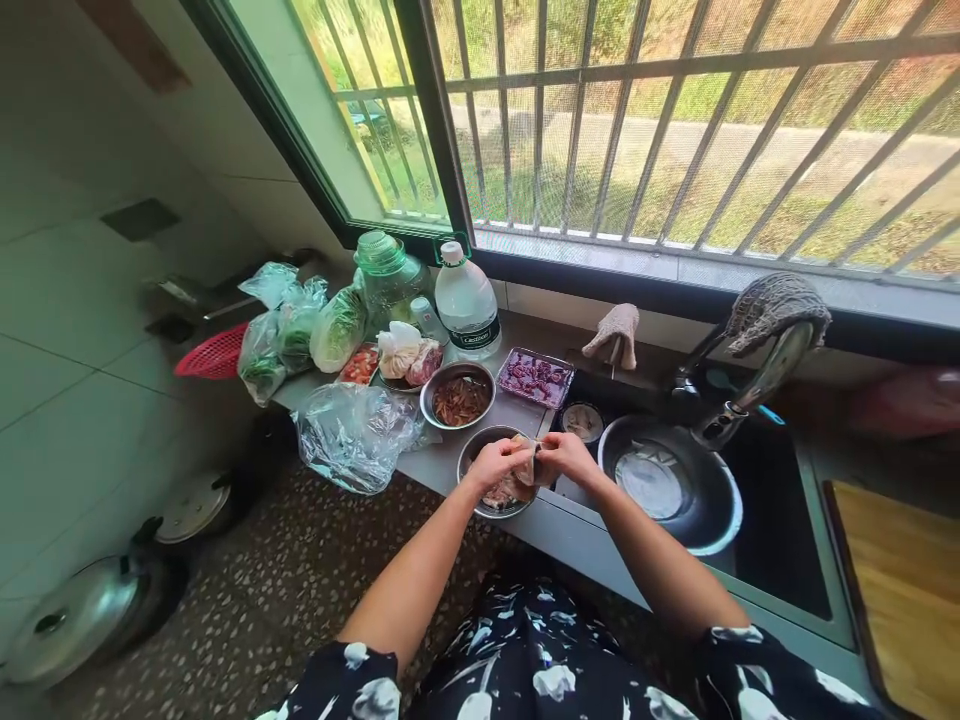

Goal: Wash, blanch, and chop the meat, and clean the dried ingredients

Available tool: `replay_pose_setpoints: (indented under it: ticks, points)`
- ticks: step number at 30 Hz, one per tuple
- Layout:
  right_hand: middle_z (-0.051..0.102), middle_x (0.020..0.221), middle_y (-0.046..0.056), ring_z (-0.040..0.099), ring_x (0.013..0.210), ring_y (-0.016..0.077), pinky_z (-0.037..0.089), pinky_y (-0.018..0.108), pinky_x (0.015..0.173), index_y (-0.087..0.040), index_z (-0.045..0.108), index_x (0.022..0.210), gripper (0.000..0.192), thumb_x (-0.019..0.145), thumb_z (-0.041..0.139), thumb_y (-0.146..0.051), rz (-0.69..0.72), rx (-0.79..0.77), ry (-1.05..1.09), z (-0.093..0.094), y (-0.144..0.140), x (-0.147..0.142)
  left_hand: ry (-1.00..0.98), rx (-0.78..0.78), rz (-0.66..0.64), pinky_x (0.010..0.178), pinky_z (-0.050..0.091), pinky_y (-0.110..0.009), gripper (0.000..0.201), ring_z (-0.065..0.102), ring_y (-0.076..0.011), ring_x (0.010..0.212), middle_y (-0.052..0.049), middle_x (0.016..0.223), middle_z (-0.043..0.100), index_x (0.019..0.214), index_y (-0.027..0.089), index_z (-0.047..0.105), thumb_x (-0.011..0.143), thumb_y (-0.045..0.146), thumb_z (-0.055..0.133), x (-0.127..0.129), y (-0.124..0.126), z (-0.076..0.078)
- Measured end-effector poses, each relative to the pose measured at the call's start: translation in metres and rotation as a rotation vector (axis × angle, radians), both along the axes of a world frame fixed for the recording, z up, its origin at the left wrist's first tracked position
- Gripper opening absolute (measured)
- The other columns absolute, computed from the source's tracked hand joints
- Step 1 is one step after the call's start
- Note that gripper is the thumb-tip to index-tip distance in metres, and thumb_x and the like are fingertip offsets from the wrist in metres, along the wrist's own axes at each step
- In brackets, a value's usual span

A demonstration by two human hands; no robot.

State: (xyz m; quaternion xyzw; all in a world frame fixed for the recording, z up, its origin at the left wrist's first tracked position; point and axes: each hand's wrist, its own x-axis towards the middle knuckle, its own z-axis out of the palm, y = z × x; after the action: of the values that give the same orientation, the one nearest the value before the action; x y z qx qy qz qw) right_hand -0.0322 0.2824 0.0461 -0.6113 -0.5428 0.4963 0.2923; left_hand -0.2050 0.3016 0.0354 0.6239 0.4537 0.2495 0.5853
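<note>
My left hand [501,464] and my right hand [567,456] meet over a metal bowl [466,484] at the counter's front edge. Between them they pinch a pale, thin, soft-looking piece of food [528,466] whose kind I cannot make out. Pinkish-white pieces [501,492] lie in the bowl beneath, partly hidden by my left hand. Just behind stands another metal bowl [424,402] with brown strips in liquid. A small dark container [583,422] with pale contents is near my right hand.
A sink [787,540] with a large basin [731,535] and tap [724,425] lies right, beside a wooden board [907,590]. Behind are a tray of dark red pieces [535,377], a large bottle [466,300] and cabbage [339,328]. A plastic bag [356,435] overhangs the left edge.
</note>
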Motion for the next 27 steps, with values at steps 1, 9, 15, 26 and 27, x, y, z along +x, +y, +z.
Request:
replay_pose_setpoints:
  ticks: [1, 9, 15, 26, 27]
  points:
    - [0.052, 0.056, -0.004, 0.044, 0.053, 0.0097, 0.030, 0.021, 0.050, -0.017, 0.056, 0.063, 0.012, 0.062, 0.059, -0.028, 0.003, 0.023, -0.031, 0.001, -0.001, 0.001, 0.011, -0.034, -0.015, 0.061, 0.036, -0.023, 0.038, 0.048, -0.0129, 0.065, -0.002, 0.071, 0.057, 0.071, 0.011, 0.066, 0.067, 0.049, 0.062, 0.003, -0.001, 0.000]
    - [0.063, 0.068, 0.004, 0.053, 0.063, 0.0151, 0.029, 0.024, 0.055, -0.019, 0.059, 0.070, 0.009, 0.069, 0.051, -0.015, -0.074, 0.248, -0.676, -0.012, -0.009, 0.032, 0.121, 0.167, 0.104, 0.060, 0.032, -0.022, 0.020, 0.046, -0.0116, 0.063, 0.000, 0.064, 0.052, 0.060, 0.016, 0.060, 0.071, 0.032, 0.059, 0.057, -0.008, -0.006]
    - [0.064, 0.071, 0.005, 0.056, 0.065, 0.0160, 0.032, 0.024, 0.057, -0.019, 0.059, 0.070, 0.009, 0.071, 0.050, -0.018, -0.375, 0.178, -0.687, -0.058, -0.022, 0.097, 0.374, 0.223, 0.340, 0.060, 0.029, -0.023, 0.026, 0.048, -0.0135, 0.062, -0.002, 0.061, 0.053, 0.058, 0.016, 0.057, 0.077, 0.033, 0.052, 0.071, 0.011, -0.004]
    - [0.060, 0.072, 0.000, 0.053, 0.068, 0.0145, 0.037, 0.024, 0.061, -0.019, 0.059, 0.077, 0.019, 0.065, 0.060, -0.034, -0.181, 0.211, -0.247, -0.066, 0.007, 0.013, 0.689, 0.487, 0.090, 0.071, 0.035, -0.028, 0.046, 0.054, -0.0212, 0.078, -0.010, 0.080, 0.059, 0.058, 0.017, 0.065, 0.074, 0.057, 0.050, -0.002, -0.005, 0.024]
    - [0.060, 0.071, 0.000, 0.053, 0.067, 0.0143, 0.037, 0.024, 0.060, -0.019, 0.059, 0.077, 0.020, 0.064, 0.062, -0.034, -0.121, 0.211, -0.248, -0.065, 0.010, -0.002, 0.684, 0.506, 0.081, 0.074, 0.035, -0.028, 0.046, 0.054, -0.0218, 0.081, -0.011, 0.082, 0.060, 0.061, 0.017, 0.066, 0.075, 0.057, 0.049, -0.006, -0.006, 0.026]
